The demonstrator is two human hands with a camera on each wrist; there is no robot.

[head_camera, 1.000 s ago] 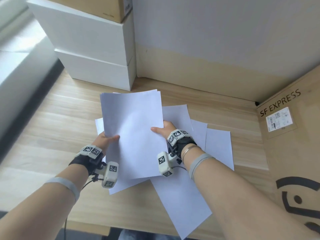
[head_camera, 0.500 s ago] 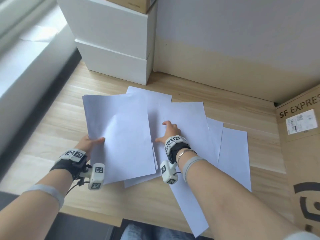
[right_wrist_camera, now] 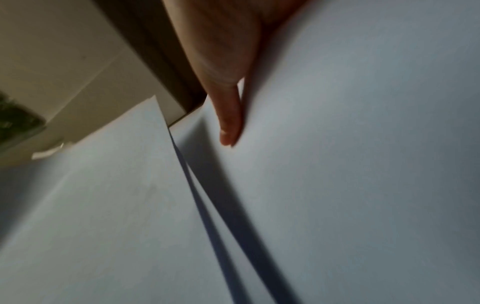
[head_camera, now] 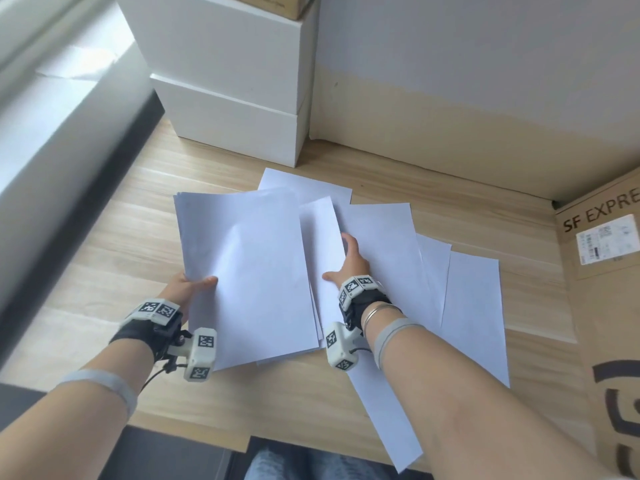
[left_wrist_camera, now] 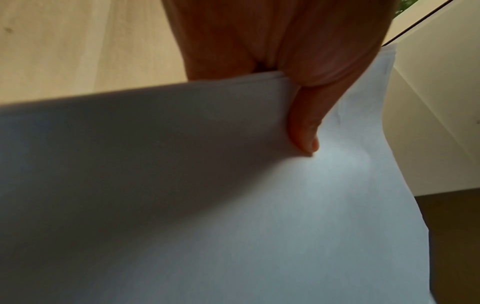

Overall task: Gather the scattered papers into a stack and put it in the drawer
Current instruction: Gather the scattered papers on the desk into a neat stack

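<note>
Gripping a small stack of papers (head_camera: 247,271) at its near left edge, your left hand (head_camera: 188,289) has its thumb on top and fingers curled beneath, the sheets raised off the wooden desk (head_camera: 114,244). At three o'clock from the stack, your right hand (head_camera: 348,268) pinches the edge of a single sheet (head_camera: 320,244), lifting it from the loose papers (head_camera: 471,306) spread flat toward four o'clock. White boxes (head_camera: 235,98) stand at twelve o'clock, a cardboard box (head_camera: 606,306) at three. No drawer shows.
</note>
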